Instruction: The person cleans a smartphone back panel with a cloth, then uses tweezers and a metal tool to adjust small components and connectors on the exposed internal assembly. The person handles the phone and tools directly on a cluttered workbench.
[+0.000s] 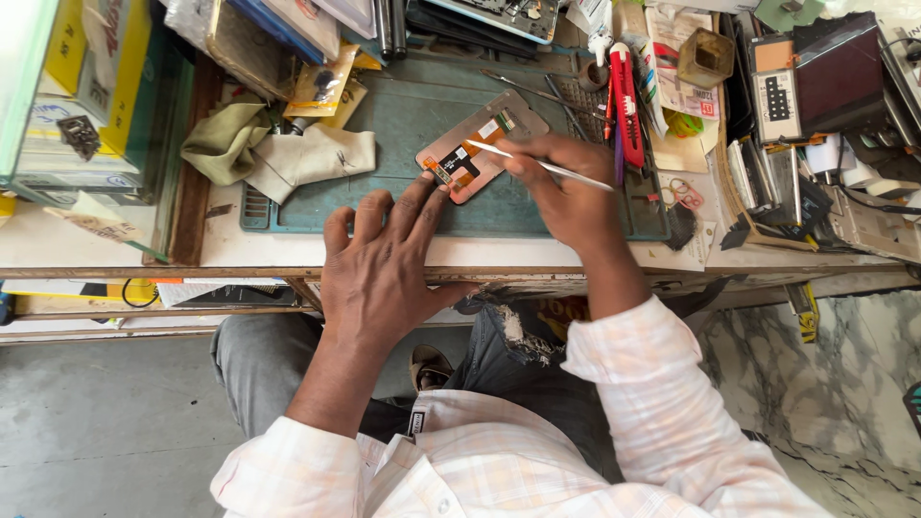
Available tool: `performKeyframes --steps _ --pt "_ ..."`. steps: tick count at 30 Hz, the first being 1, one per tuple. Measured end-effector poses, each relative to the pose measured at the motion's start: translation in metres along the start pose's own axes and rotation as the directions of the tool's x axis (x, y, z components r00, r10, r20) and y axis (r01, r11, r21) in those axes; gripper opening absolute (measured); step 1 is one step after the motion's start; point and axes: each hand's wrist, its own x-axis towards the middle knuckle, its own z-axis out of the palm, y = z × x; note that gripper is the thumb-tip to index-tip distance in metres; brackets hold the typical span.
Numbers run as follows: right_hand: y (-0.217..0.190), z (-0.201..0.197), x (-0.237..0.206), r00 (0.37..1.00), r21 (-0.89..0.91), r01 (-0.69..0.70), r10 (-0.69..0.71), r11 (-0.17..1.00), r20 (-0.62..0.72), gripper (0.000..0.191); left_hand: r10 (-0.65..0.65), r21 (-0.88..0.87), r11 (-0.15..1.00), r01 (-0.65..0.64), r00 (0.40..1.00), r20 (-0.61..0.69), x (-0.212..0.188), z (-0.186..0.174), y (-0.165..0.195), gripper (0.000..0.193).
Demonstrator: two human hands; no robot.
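A phone display panel (480, 134) lies back side up on the green work mat (403, 125), copper-toned with an orange flex cable and a black patch. My left hand (384, 259) rests flat on the mat with fingers spread, one fingertip touching the panel's near corner. My right hand (566, 187) grips thin metal tweezers (537, 163) like a pen. Their tip sits on the panel near its middle.
Crumpled cloths (278, 149) lie at the mat's left. A red tool (625, 91) and loose hand tools lie at the mat's right edge. Boxes stand at left (86, 96). Electronic gear and a small open box (705, 58) crowd the right. My knees are under the bench edge.
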Motion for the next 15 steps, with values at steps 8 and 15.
performKeyframes --steps 8,15 --pt "-0.006 -0.062 -0.074 0.998 -0.130 -0.051 0.048 0.990 -0.028 0.023 0.000 0.021 1.000 0.000 1.000 -0.009 -0.004 0.001 0.002 0.114" --pt "-0.014 -0.097 -0.132 0.984 -0.173 -0.176 0.174 0.969 -0.024 0.023 -0.009 0.088 0.996 0.008 1.000 0.002 -0.005 0.004 0.005 0.115"
